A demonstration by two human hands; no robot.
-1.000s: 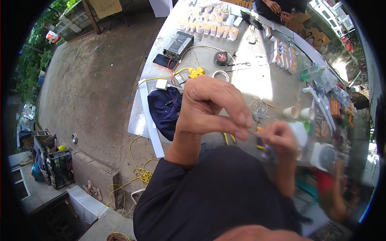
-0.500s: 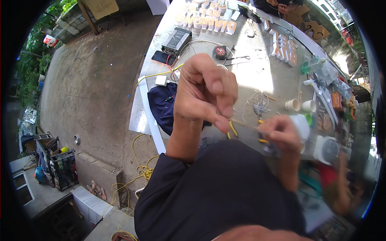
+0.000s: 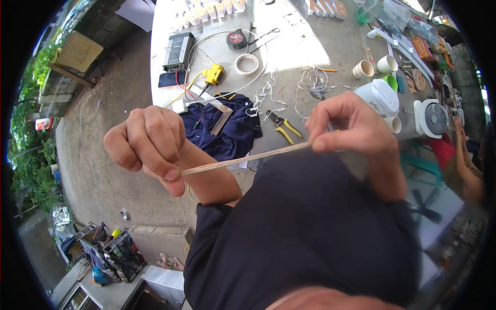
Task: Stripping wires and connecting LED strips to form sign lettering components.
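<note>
Two hands hold a thin, pale, copper-coloured length of twin wire [image 3: 245, 159] stretched taut between them, above the person's dark-sleeved lap and in front of the grey bench [image 3: 305, 49]. The left hand [image 3: 150, 147] is curled into a loose fist with thumb and forefinger pinched shut on the wire's left end, which sits at the lower right edge of that hand. The right hand [image 3: 351, 126] pinches the other end between thumb and forefinger, the remaining fingers arched above; the wire meets it at its lower left. The wire runs slightly uphill from left to right and touches nothing but the two hands.

On the bench beyond, a crumpled navy-blue cloth [image 3: 225, 129] lies just behind the wire's middle, with yellow-handled pliers [image 3: 283, 126] beside it. Farther back sit a yellow plug [image 3: 213, 75], a white roll of tape [image 3: 247, 64], a round black-and-red tape measure [image 3: 236, 39] and a tangle of thin white cord [image 3: 314, 82]. To the right stand paper cups [image 3: 363, 68], a white rounded jug [image 3: 380, 97] and a small white fan [image 3: 433, 118]. Another person's hand [image 3: 465, 155] shows at the far right edge.
</note>
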